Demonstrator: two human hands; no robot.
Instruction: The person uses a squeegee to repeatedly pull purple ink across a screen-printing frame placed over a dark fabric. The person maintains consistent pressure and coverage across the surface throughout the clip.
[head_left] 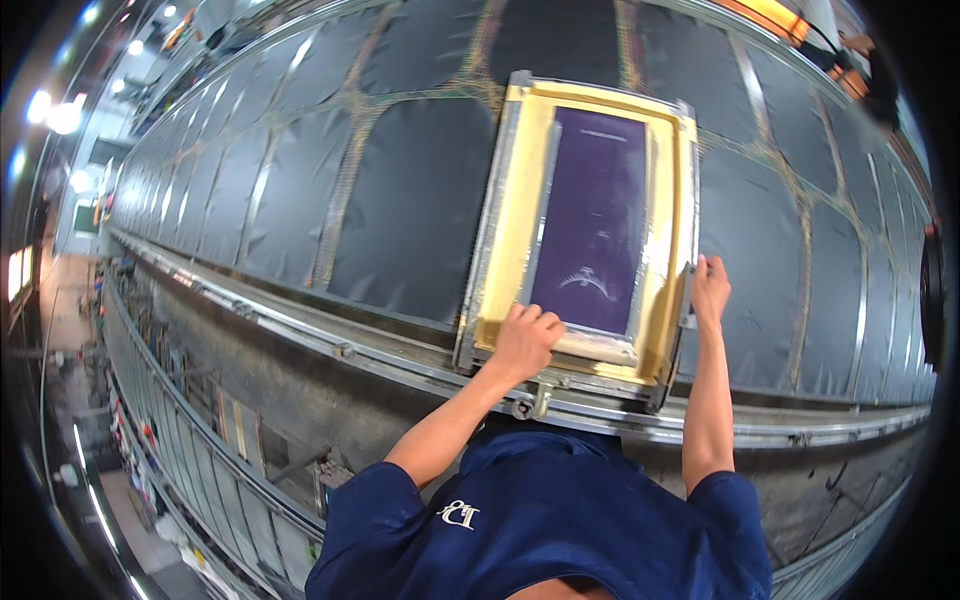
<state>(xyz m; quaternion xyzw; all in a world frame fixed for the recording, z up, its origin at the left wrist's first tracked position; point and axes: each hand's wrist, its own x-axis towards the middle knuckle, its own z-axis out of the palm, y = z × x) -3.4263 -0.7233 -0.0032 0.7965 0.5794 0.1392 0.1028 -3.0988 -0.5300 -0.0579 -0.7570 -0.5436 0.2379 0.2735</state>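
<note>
My left hand (527,342) was at the frame's near left corner, fingers curled beside a pale bar (598,348); I couldn't tell whether they gripped it. To my mind, uneven pressure there could skew the frame (676,325) or tip the bar against the mesh (595,200). My right hand (711,290) was at the frame's right edge, fingers narrow and bent; whether they were closed on that edge I couldn't tell. A slip there could, I judged, let that side swing out of line. The frame lay in front of me on the dark tabletop (410,200), its near end by the rail (400,372). From its left side across, it had a metal edge, a yellow border and deep purple mesh with a pale arc low down, then shinier yellow.
</note>
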